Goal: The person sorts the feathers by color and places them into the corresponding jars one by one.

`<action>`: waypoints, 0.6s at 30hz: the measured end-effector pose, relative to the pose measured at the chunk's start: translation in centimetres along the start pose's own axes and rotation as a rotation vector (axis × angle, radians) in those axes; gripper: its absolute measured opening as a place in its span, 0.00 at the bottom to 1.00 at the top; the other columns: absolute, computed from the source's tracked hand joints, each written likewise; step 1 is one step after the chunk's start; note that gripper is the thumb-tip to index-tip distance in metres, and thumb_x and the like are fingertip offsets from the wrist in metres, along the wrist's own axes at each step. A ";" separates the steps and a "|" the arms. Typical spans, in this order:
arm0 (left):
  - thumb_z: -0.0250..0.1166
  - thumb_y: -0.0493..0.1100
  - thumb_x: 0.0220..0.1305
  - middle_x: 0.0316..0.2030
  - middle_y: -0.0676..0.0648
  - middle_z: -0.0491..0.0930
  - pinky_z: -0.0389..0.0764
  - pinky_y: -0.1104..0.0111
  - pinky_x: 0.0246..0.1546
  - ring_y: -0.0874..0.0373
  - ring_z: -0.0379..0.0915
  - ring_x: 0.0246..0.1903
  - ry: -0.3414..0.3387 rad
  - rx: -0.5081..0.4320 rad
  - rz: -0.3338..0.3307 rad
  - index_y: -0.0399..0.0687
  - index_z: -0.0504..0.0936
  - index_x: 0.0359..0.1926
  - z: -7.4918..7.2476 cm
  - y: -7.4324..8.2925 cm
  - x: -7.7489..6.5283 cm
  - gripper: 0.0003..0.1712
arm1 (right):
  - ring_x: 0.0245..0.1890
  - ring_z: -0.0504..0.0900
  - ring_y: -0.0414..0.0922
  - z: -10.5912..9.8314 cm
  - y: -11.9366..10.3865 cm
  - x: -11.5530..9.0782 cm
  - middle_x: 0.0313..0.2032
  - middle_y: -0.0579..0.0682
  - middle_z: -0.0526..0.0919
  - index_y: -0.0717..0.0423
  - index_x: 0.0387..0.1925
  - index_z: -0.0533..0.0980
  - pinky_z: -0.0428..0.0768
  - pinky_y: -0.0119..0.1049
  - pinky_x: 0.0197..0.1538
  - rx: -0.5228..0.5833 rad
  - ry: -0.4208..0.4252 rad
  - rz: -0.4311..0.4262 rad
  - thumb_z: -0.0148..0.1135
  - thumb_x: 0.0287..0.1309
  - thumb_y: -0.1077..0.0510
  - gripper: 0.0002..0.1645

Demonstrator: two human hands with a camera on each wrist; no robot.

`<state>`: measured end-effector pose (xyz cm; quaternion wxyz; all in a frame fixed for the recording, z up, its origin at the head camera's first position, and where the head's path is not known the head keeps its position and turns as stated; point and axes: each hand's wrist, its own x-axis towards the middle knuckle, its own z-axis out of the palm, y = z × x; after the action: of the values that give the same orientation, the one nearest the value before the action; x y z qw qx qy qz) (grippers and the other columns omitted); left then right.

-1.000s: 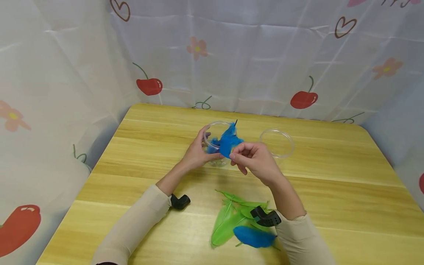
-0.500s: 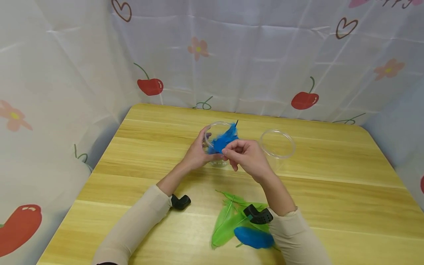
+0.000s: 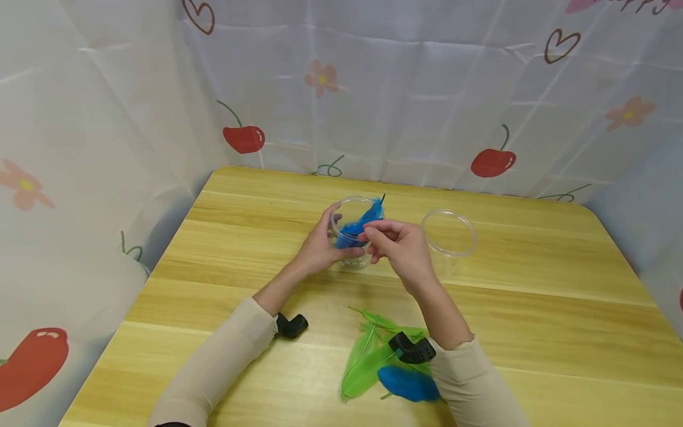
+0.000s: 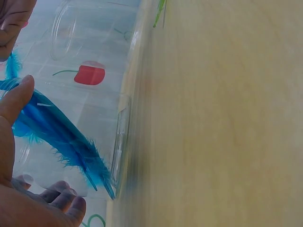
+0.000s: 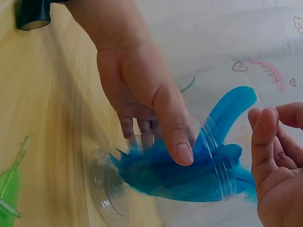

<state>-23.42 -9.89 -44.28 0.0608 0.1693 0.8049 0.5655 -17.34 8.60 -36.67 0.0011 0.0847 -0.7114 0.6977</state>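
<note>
Head view, left hand (image 3: 316, 252): you grip a clear jar (image 3: 352, 198), thumb and fingers round its wall, mouth up.
Right hand (image 3: 405, 252): thumb and fingertips close together by the jar's mouth — you cannot tell whether a feather is between them.
Blue feathers (image 5: 189, 184): inside your jar, several reaching past the rim, one broad rounded end standing well out.
Second clear jar (image 3: 450, 255): on the tabletop (image 3: 533, 320), right of the one you hold.
Green feathers (image 3: 368, 359): piled on your side of both jars, partly hidden by your right wrist camera (image 3: 412, 348).
Loose blue feather (image 3: 408, 384): on the pile's near edge — beside your right sleeve (image 3: 475, 379).
Backdrop (image 3: 384, 118): pale cloth with cherries, flowers and hearts.
</note>
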 end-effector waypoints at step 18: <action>0.78 0.53 0.52 0.71 0.37 0.60 0.68 0.48 0.63 0.41 0.60 0.67 0.003 0.014 0.002 0.61 0.47 0.77 0.1 0.1 0.0 0.61 | 0.20 0.78 0.44 -2.6 -0.4 -2.3 0.29 0.50 0.87 0.74 0.41 0.80 0.81 0.33 0.25 0.080 0.125 -0.098 0.60 0.66 0.66 0.11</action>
<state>-23.33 -9.76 -44.26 0.0578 0.1695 0.8087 0.5602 -15.34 11.48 -36.50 0.0763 0.0757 -0.6765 0.7286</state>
